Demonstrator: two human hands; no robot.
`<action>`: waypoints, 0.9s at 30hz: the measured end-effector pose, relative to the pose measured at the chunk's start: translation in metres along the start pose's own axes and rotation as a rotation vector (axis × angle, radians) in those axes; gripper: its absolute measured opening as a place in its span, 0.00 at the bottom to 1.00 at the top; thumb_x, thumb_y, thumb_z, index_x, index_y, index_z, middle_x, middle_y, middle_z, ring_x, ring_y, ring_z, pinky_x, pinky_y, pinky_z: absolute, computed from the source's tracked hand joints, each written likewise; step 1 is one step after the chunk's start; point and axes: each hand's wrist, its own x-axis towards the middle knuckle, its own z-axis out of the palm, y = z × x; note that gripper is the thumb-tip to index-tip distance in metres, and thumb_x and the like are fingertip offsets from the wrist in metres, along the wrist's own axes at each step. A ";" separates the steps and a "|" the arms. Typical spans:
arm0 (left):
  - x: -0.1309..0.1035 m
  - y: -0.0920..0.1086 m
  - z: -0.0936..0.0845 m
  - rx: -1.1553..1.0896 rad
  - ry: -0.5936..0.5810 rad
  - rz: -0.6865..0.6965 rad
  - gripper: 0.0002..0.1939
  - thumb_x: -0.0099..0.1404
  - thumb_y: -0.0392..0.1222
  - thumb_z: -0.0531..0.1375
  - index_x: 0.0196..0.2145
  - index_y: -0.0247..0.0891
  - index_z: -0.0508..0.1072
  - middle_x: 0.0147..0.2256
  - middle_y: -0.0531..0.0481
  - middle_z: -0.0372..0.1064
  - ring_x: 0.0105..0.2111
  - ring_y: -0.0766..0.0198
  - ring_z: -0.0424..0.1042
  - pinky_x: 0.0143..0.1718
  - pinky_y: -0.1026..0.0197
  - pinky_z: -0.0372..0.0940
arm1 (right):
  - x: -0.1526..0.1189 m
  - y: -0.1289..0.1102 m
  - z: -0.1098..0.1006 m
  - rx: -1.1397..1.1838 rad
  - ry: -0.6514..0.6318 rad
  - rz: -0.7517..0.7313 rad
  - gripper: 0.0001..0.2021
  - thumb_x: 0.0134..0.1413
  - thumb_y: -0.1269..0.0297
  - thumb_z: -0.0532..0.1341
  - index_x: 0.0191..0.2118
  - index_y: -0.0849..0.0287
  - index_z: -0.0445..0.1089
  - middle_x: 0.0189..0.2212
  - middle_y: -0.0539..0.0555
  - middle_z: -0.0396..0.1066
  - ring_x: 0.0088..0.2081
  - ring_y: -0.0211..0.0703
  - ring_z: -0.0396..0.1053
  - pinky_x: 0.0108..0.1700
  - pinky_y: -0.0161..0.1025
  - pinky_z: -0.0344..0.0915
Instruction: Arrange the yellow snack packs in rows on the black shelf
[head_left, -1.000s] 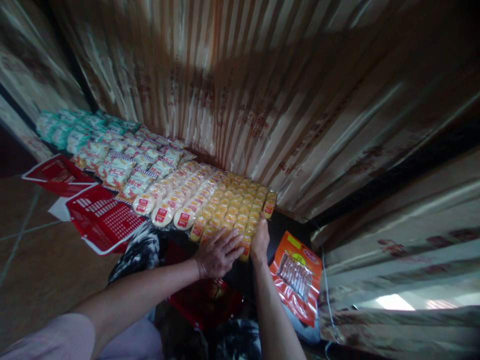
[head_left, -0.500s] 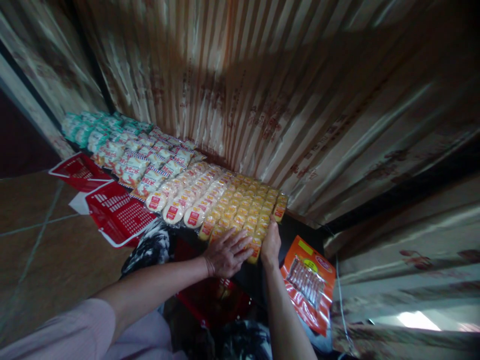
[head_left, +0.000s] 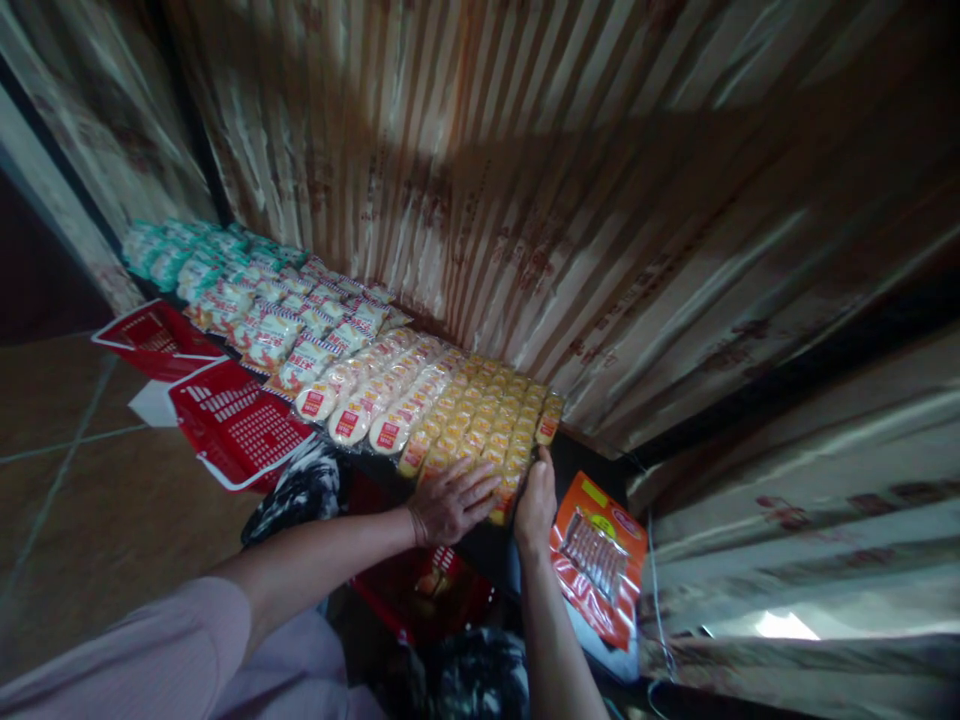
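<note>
Rows of small yellow wrapped snacks [head_left: 480,410] lie side by side on a black surface. My left hand [head_left: 451,505] rests on their near ends, palm down and fingers stretched out. Against the right side of these rows stands my right hand [head_left: 535,500], thumb up and touching the packs; its other fingers are partly hidden, and what shows of it looks straight, not gripping. Left of the yellow rows are several long clear packs of round white crackers [head_left: 390,434].
Farther left lie white-and-red snack packets [head_left: 304,360] and green ones [head_left: 180,250]. Red baskets with white rims [head_left: 251,420] stand below at left. An orange packet of sausage-like sticks [head_left: 600,560] lies right of my right hand. A pleated curtain [head_left: 450,180] hangs behind.
The view has shifted slightly, so the orange packet and right-hand curtain appear farther left. My right hand sits slightly left and lower in view, still against the yellow rows. My left hand hardly differs.
</note>
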 end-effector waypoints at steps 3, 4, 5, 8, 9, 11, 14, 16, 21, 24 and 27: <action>0.000 0.001 0.000 0.009 0.053 0.030 0.15 0.69 0.39 0.52 0.53 0.40 0.69 0.61 0.49 0.59 0.63 0.55 0.54 0.64 0.45 0.49 | -0.008 -0.003 -0.002 0.000 0.012 -0.010 0.39 0.57 0.39 0.42 0.62 0.66 0.57 0.62 0.64 0.56 0.64 0.51 0.52 0.64 0.50 0.45; 0.000 0.002 0.000 0.013 0.055 0.031 0.15 0.70 0.39 0.53 0.52 0.40 0.69 0.61 0.49 0.59 0.63 0.55 0.54 0.64 0.45 0.50 | -0.010 -0.003 -0.002 -0.001 0.018 -0.013 0.39 0.56 0.39 0.42 0.61 0.66 0.57 0.62 0.64 0.56 0.64 0.51 0.52 0.64 0.50 0.46; 0.000 0.003 0.000 0.016 0.053 0.026 0.14 0.70 0.38 0.53 0.52 0.40 0.69 0.61 0.49 0.59 0.62 0.56 0.55 0.64 0.45 0.50 | -0.012 -0.004 -0.003 0.000 0.022 -0.015 0.39 0.56 0.39 0.42 0.61 0.66 0.57 0.62 0.64 0.56 0.64 0.50 0.52 0.64 0.49 0.45; 0.001 0.004 0.000 0.004 0.044 0.012 0.14 0.70 0.41 0.53 0.51 0.40 0.69 0.61 0.49 0.59 0.62 0.56 0.57 0.63 0.44 0.51 | -0.019 -0.006 -0.006 0.000 0.031 -0.010 0.39 0.56 0.39 0.42 0.61 0.66 0.58 0.62 0.64 0.55 0.64 0.50 0.51 0.65 0.49 0.44; 0.001 0.004 0.001 -0.008 0.041 0.007 0.14 0.70 0.42 0.53 0.51 0.40 0.69 0.60 0.49 0.59 0.62 0.56 0.57 0.63 0.44 0.51 | -0.023 -0.007 -0.006 0.002 0.033 -0.008 0.39 0.56 0.39 0.42 0.61 0.67 0.58 0.62 0.64 0.55 0.64 0.50 0.51 0.65 0.49 0.43; 0.002 0.005 0.000 -0.037 0.037 -0.015 0.15 0.70 0.44 0.52 0.52 0.40 0.69 0.60 0.48 0.60 0.62 0.55 0.55 0.63 0.44 0.51 | -0.030 -0.009 -0.007 0.013 0.037 -0.004 0.39 0.56 0.39 0.42 0.61 0.67 0.57 0.63 0.64 0.54 0.65 0.49 0.50 0.66 0.49 0.43; -0.001 0.007 -0.007 -0.082 0.027 -0.086 0.16 0.69 0.42 0.52 0.53 0.38 0.68 0.61 0.47 0.59 0.64 0.55 0.52 0.64 0.43 0.49 | -0.044 -0.013 -0.006 0.042 0.053 0.009 0.37 0.57 0.40 0.43 0.62 0.65 0.57 0.64 0.62 0.53 0.65 0.49 0.48 0.66 0.49 0.43; -0.008 0.009 -0.015 -0.105 0.019 -0.143 0.18 0.69 0.41 0.51 0.55 0.38 0.67 0.61 0.45 0.57 0.65 0.54 0.49 0.64 0.44 0.48 | -0.054 -0.016 -0.004 0.059 0.070 0.020 0.37 0.57 0.41 0.43 0.62 0.66 0.56 0.64 0.62 0.52 0.65 0.48 0.48 0.66 0.49 0.42; -0.037 0.012 -0.032 -0.078 0.020 -0.333 0.24 0.68 0.39 0.50 0.61 0.36 0.60 0.64 0.40 0.51 0.66 0.50 0.42 0.64 0.43 0.48 | -0.073 -0.017 0.002 0.039 0.110 0.035 0.38 0.58 0.42 0.42 0.63 0.69 0.54 0.65 0.64 0.48 0.67 0.48 0.44 0.67 0.49 0.39; -0.050 0.009 -0.036 -0.034 0.019 -0.462 0.26 0.69 0.40 0.50 0.64 0.37 0.55 0.66 0.40 0.43 0.67 0.47 0.39 0.63 0.43 0.48 | -0.077 -0.013 0.007 0.026 0.131 0.051 0.38 0.58 0.43 0.41 0.63 0.70 0.53 0.65 0.64 0.48 0.67 0.48 0.43 0.67 0.49 0.38; -0.054 0.004 -0.034 0.003 0.051 -0.599 0.28 0.69 0.39 0.49 0.65 0.37 0.51 0.68 0.41 0.37 0.67 0.46 0.36 0.63 0.43 0.49 | -0.077 -0.011 0.011 0.016 0.143 0.072 0.38 0.58 0.43 0.41 0.63 0.70 0.53 0.65 0.65 0.48 0.67 0.49 0.43 0.66 0.50 0.39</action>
